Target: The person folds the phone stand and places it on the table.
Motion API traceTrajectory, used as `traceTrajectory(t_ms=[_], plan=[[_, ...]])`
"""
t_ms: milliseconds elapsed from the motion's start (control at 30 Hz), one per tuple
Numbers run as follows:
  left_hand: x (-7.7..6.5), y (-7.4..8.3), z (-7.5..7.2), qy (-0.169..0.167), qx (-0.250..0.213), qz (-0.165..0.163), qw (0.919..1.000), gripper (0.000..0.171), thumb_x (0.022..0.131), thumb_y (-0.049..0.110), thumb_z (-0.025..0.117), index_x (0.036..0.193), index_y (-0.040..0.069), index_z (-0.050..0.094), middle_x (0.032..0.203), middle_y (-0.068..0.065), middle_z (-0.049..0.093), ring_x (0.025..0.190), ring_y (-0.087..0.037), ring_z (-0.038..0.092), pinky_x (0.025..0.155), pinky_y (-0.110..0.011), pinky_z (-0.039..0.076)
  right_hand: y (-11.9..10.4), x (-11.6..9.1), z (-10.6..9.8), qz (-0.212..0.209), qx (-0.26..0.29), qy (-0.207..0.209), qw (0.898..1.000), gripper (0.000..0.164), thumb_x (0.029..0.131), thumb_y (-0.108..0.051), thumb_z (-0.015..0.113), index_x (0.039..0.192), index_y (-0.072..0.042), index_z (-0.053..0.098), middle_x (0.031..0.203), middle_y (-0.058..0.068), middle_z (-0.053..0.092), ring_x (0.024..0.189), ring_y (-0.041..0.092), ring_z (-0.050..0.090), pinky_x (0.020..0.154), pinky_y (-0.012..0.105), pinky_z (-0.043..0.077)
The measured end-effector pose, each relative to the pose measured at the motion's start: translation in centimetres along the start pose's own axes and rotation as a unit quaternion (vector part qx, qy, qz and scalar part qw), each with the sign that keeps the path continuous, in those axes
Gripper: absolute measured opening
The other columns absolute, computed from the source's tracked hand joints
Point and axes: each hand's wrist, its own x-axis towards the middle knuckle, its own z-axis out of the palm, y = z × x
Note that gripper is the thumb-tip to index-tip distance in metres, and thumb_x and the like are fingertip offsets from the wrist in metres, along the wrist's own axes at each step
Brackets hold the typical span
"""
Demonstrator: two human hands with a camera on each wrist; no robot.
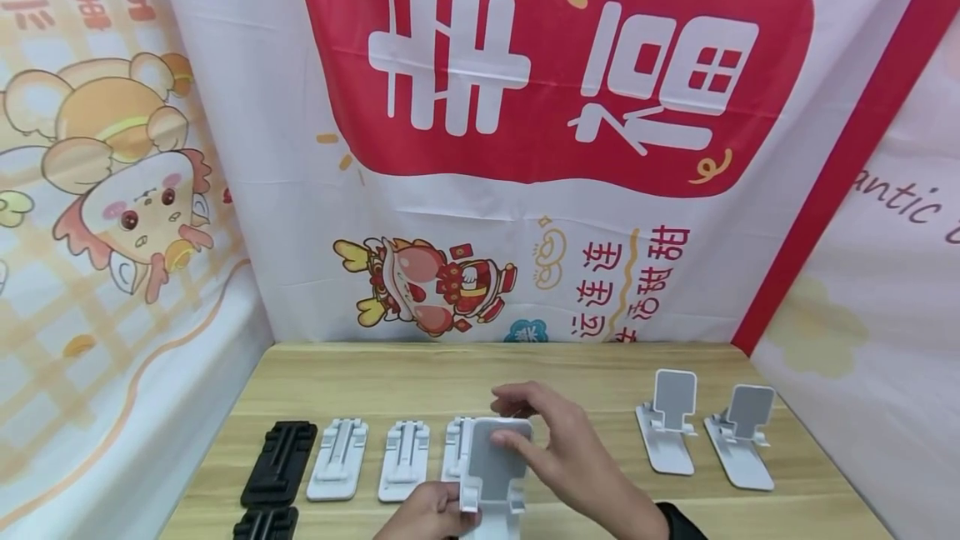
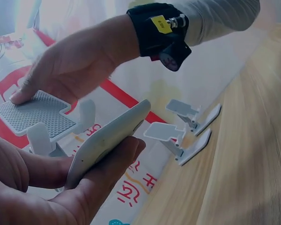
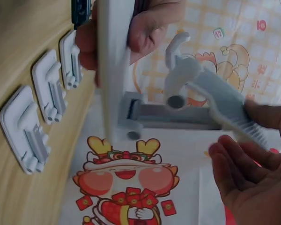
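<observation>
A white phone stand [image 1: 498,461] with a grey pad is held up over the near part of the table. My left hand [image 1: 431,511] grips its flat base plate [image 2: 110,138], thumb on one face and fingers on the other. At the upper end, my right hand [image 1: 577,452] pinches the padded plate, the thumb lying on the grey ribbed pad [image 2: 35,112]. The right wrist view shows the support arm [image 3: 173,116] swung out from the base, with the padded plate tilted at its far end. Two small hooks stick out from that plate's lower edge.
Folded white phone stands [image 1: 337,458] lie in a row behind and left of my hands, one partly hidden. Folded black stands [image 1: 279,463] lie further left. Two unfolded white stands [image 1: 667,422] stand at the right. A printed cloth [image 1: 555,207] hangs behind the table.
</observation>
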Motion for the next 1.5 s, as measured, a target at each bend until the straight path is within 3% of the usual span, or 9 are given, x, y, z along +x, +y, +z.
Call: traceTrajectory(t_ms=[133,267,500,767,967,1033,1133,1267,1500], plan=[[-0.3,0.9,0.3,0.010,-0.020,-0.018,0.9996,0.035,0.099,0.009,0.063,0.124,-0.015,0.062,0.102,-0.013,0.077,0.081,-0.006,0.067,0.071,-0.019,0.055,0.5,-0.2,0.0,0.054,0.036,-0.060,0.996,0.047,0.087,-0.046,0.077,0.130,-0.031,0.064,0.121,-0.017,0.070,0.115,0.007,0.066,0.105,0.039,0.054],[-0.6,1.8,0.6,0.014,-0.055,-0.031,0.9979,0.037,0.101,0.010,0.063,0.129,-0.014,0.058,0.097,-0.005,0.076,0.076,-0.006,0.066,0.067,-0.019,0.054,0.8,-0.5,0.2,0.090,0.081,-0.113,0.986,0.046,0.088,-0.043,0.079,0.130,-0.031,0.065,0.121,-0.015,0.072,0.116,0.008,0.066,0.108,0.038,0.053],[-0.9,2.6,0.9,0.013,-0.090,-0.024,0.9956,0.046,0.103,0.012,0.061,0.135,-0.019,0.051,0.117,-0.019,0.074,0.101,-0.022,0.074,0.085,-0.034,0.064,0.9,-0.7,0.2,0.080,0.097,-0.084,0.988,0.044,0.086,-0.039,0.081,0.126,-0.025,0.068,0.116,-0.011,0.075,0.109,0.007,0.069,0.101,0.030,0.057],[-1.3,2.5,1.4,-0.031,-0.107,-0.004,0.9938,0.048,0.103,0.019,0.060,0.133,-0.018,0.054,0.116,-0.021,0.074,0.098,-0.017,0.075,0.085,-0.029,0.063,1.3,-0.6,1.0,-0.030,0.051,-0.004,0.998,0.025,0.086,-0.018,0.082,0.108,-0.024,0.073,0.104,-0.011,0.078,0.097,0.006,0.073,0.084,0.027,0.063],[-1.0,2.2,1.6,-0.003,-0.092,-0.005,0.9957,0.045,0.102,0.014,0.060,0.132,-0.019,0.053,0.114,-0.022,0.075,0.099,-0.024,0.076,0.084,-0.033,0.064,1.2,-0.7,0.9,-0.019,0.028,-0.007,0.999,0.037,0.084,-0.011,0.083,0.113,-0.028,0.071,0.110,-0.017,0.074,0.103,0.003,0.071,0.090,0.025,0.061],[-0.8,2.0,1.6,0.013,-0.083,-0.004,0.9965,0.044,0.102,0.012,0.060,0.132,-0.019,0.053,0.112,-0.022,0.075,0.098,-0.026,0.076,0.082,-0.034,0.064,1.0,-0.7,0.8,-0.044,0.000,0.013,0.999,0.044,0.082,-0.009,0.085,0.119,-0.027,0.068,0.117,-0.015,0.071,0.108,0.005,0.069,0.094,0.027,0.060],[-0.7,1.6,1.4,0.035,-0.058,-0.003,0.9977,0.042,0.101,0.012,0.060,0.130,-0.018,0.055,0.104,-0.018,0.077,0.089,-0.023,0.077,0.077,-0.031,0.064,0.3,-0.8,0.4,-0.091,-0.049,0.059,0.993,0.050,0.081,-0.007,0.086,0.122,-0.026,0.064,0.121,-0.013,0.064,0.113,0.007,0.063,0.097,0.026,0.058],[-0.7,1.2,1.1,0.056,-0.034,-0.006,0.9978,0.039,0.101,0.013,0.060,0.126,-0.016,0.059,0.096,-0.013,0.077,0.076,-0.012,0.073,0.068,-0.025,0.060,-0.8,-0.8,-0.1,-0.150,-0.078,0.088,0.982,0.041,0.081,0.000,0.084,0.111,-0.023,0.069,0.111,-0.012,0.062,0.105,0.006,0.061,0.091,0.018,0.056],[-0.9,1.3,0.1,0.074,-0.055,-0.020,0.9955,0.043,0.104,0.014,0.057,0.130,-0.020,0.054,0.109,-0.023,0.075,0.093,-0.026,0.077,0.079,-0.035,0.065,-1.8,-1.1,0.6,-0.211,-0.110,0.041,0.970,0.033,0.077,0.005,0.085,0.099,-0.017,0.074,0.100,-0.010,0.066,0.095,0.003,0.062,0.087,0.007,0.051]])
